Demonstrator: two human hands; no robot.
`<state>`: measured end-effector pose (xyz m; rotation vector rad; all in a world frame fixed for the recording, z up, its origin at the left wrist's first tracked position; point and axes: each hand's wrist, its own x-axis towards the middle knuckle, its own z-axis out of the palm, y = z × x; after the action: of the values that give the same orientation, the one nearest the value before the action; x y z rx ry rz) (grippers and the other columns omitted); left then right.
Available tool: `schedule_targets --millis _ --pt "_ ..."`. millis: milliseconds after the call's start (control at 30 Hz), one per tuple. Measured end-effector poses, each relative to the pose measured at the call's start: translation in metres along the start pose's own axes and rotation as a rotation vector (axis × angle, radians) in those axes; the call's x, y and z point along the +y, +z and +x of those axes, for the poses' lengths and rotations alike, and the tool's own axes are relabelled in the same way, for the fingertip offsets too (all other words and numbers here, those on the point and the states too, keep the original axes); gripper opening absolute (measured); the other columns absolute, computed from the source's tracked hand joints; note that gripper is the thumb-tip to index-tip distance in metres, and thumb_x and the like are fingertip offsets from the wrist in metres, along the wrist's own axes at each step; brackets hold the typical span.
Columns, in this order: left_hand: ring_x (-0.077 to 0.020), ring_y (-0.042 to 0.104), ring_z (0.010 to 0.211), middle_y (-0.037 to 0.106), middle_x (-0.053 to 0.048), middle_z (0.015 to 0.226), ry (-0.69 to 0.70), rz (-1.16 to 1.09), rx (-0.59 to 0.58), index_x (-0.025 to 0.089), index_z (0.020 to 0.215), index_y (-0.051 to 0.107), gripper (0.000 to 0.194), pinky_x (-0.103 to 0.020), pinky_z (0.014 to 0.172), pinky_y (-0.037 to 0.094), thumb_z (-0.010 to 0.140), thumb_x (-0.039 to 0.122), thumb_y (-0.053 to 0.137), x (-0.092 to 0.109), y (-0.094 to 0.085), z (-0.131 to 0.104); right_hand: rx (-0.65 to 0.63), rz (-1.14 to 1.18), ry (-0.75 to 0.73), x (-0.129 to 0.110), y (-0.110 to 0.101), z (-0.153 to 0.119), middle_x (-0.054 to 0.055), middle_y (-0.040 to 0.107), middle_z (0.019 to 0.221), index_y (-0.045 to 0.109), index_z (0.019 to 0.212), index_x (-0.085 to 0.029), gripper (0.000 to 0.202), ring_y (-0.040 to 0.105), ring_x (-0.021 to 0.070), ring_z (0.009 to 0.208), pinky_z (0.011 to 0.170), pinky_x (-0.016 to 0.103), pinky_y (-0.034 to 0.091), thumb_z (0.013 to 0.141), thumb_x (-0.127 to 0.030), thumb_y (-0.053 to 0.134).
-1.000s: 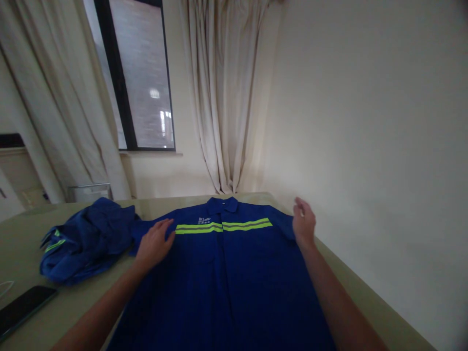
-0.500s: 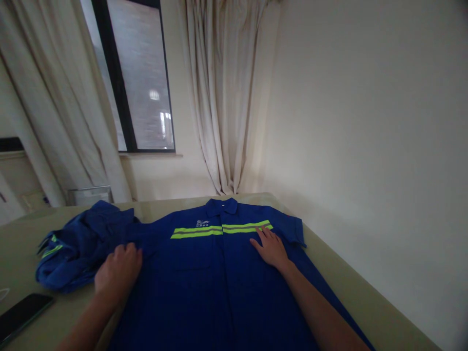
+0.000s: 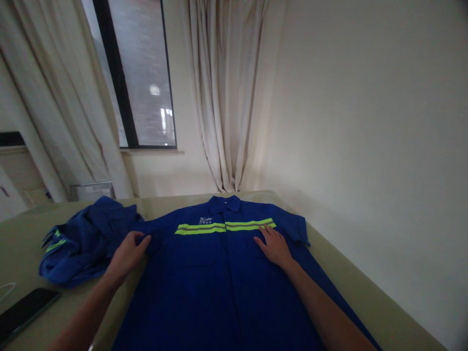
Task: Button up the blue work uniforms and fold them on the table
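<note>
A blue garment with a collar, short sleeves and yellow-green reflective stripes lies spread out, front side up. My left hand pinches the edge of its left-side sleeve between thumb and fingers. Flat on the chest, my right hand rests with fingers spread, its fingertips at the right part of the stripe. Beside my left hand lies a crumpled blue garment, also with yellow-green stripes.
The garments lie on a pale green surface. A black phone and a white cable are at the lower left. Behind stand curtains, a window and a framed item; a wall rises at the right.
My left hand has moved slightly up and right, and its thumb and fingers now show pinched on the sleeve edge. My right hand stays on the chest. The view has shifted a little.
</note>
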<state>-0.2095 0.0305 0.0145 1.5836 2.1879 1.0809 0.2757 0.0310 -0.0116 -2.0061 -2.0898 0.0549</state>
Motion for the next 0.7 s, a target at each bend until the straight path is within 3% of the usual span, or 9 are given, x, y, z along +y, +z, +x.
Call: schedule_targets --millis 67,167,233,400,533,633,700 --pt "-0.0290 0.071 0.095 0.072 -0.012 0.109 0.169 -0.090 0.002 0.016 0.119 0.056 0.049 -0.039 0.084 0.056 0.085 0.051 0.048 0.024 0.011 -0.012 -0.001 -0.008 0.001 0.000 0.000 0.000 0.013 0.039 0.161 0.047 0.152 -0.019 0.064 0.036 0.0309 0.148 0.121 0.047 0.025 0.103 -0.058 0.037" --pt "-0.0259 0.067 0.115 0.068 -0.013 0.130 0.457 -0.127 -0.246 0.018 0.138 0.045 0.054 -0.040 0.102 0.052 0.093 0.049 0.043 0.055 0.031 -0.037 -0.002 -0.009 -0.001 0.000 -0.001 0.000 0.012 0.039 0.161 0.047 0.152 -0.019 0.063 0.037 0.0309 0.147 0.121 0.047 0.025 0.102 -0.058 0.037" --pt "-0.0262 0.058 0.131 0.059 -0.013 0.145 0.558 -0.040 -0.396 0.019 0.149 0.037 0.065 -0.043 0.113 0.044 0.095 0.055 0.044 0.064 0.044 -0.052 -0.002 -0.003 -0.003 0.001 -0.001 -0.001 0.012 0.039 0.161 0.048 0.151 -0.019 0.063 0.038 0.0310 0.147 0.120 0.047 0.026 0.102 -0.058 0.037" --pt "-0.0329 0.032 0.151 0.036 -0.012 0.163 0.517 0.398 -0.445 0.019 0.155 0.041 0.073 -0.055 0.124 0.024 0.097 0.063 0.035 0.046 0.061 -0.064 0.049 0.040 -0.041 0.003 0.000 0.001 0.015 0.049 0.153 0.055 0.145 -0.016 0.060 0.045 0.0316 0.141 0.118 0.045 0.032 0.101 -0.056 0.041" --pt "-0.0305 0.026 0.154 0.025 -0.010 0.167 0.511 0.468 -0.454 0.022 0.158 0.034 0.075 -0.051 0.125 0.023 0.097 0.066 0.032 0.027 0.061 -0.055 0.229 0.117 -0.039 0.012 -0.010 0.010 0.014 0.064 0.137 0.064 0.130 -0.015 0.051 0.056 0.0284 0.129 0.112 0.038 0.040 0.102 -0.049 0.040" --pt "-0.0319 0.024 0.154 0.023 -0.014 0.167 0.492 0.456 -0.475 0.018 0.158 0.033 0.081 -0.051 0.124 0.024 0.095 0.068 0.036 0.020 0.054 -0.046 0.365 0.037 0.113 0.030 -0.031 0.014 0.017 0.063 0.134 0.062 0.129 -0.011 0.049 0.056 0.0303 0.127 0.110 0.039 0.041 0.101 -0.045 0.041" --pt "-0.0316 0.024 0.154 0.024 -0.015 0.166 0.496 0.432 -0.541 0.016 0.157 0.036 0.081 -0.049 0.124 0.025 0.094 0.066 0.039 0.018 0.045 -0.040 0.369 -0.066 0.290 0.047 -0.046 0.011 0.021 0.063 0.132 0.060 0.132 -0.009 0.053 0.058 0.0351 0.124 0.105 0.045 0.043 0.100 -0.048 0.042"
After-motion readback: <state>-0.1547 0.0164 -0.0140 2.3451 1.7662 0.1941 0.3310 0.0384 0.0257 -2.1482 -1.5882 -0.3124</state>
